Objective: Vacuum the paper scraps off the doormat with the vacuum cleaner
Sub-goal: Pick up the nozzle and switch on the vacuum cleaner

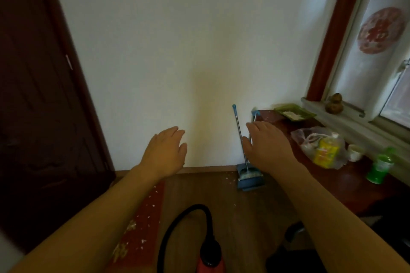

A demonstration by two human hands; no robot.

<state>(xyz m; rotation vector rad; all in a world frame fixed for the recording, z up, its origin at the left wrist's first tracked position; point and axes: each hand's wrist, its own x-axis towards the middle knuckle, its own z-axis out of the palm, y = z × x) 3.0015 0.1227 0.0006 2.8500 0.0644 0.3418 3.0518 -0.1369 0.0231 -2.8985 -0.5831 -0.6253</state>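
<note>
A red doormat lies on the wooden floor at the lower left, dotted with small white paper scraps. A red vacuum cleaner with a curved black hose sits at the bottom centre, right of the mat. My left hand and my right hand are both stretched out in front of me, palms down, fingers straight, holding nothing. Neither hand touches the vacuum cleaner or the mat.
A blue dustpan with long metal handles leans on the white wall, scraps on the floor beside it. A dark door stands at the left. At the right, a red table holds a plastic bag, a green bottle and a green tray.
</note>
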